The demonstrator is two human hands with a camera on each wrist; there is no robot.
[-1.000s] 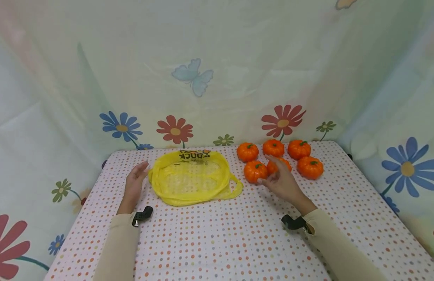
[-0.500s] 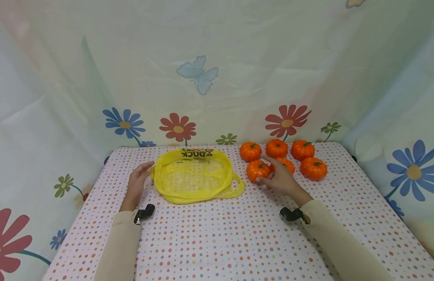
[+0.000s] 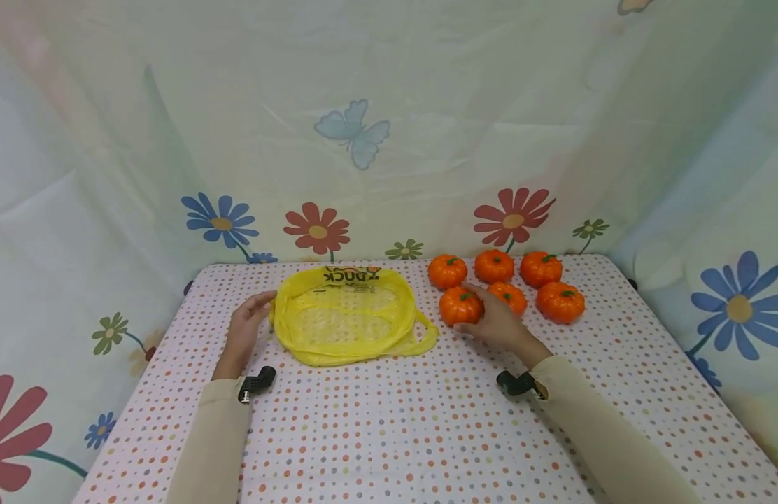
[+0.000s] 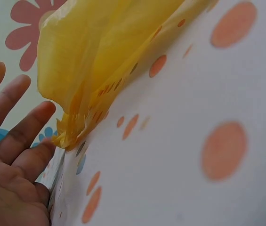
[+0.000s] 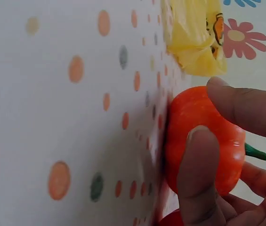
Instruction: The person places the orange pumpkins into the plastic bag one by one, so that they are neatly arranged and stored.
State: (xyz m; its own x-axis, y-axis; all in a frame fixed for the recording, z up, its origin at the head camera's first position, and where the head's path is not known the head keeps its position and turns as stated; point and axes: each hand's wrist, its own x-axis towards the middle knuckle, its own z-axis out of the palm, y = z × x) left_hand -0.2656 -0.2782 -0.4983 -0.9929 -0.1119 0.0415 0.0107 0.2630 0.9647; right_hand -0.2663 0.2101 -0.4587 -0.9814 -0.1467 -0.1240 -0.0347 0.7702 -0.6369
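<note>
Slippage could be caused by the rounded sides of the clasped pumpkin [image 3: 458, 308] if squeezed unevenly; neighbouring pumpkins [image 3: 513, 299] at its 11 and 3 o'clock could be knocked. It is held between thumb and fingers, at 10 o'clock of the right grip [image 3: 499, 325]. The left grip [image 3: 244, 327], loosely spread, is placed at 9 o'clock of the yellow bag [image 3: 287, 322].

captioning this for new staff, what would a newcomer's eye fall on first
Probably the six bright orange pumpkins, bunched on the far right part of the table. Next comes the yellow bag to their left, beside the left hand. The right hand curls round the front-left pumpkin.
</note>
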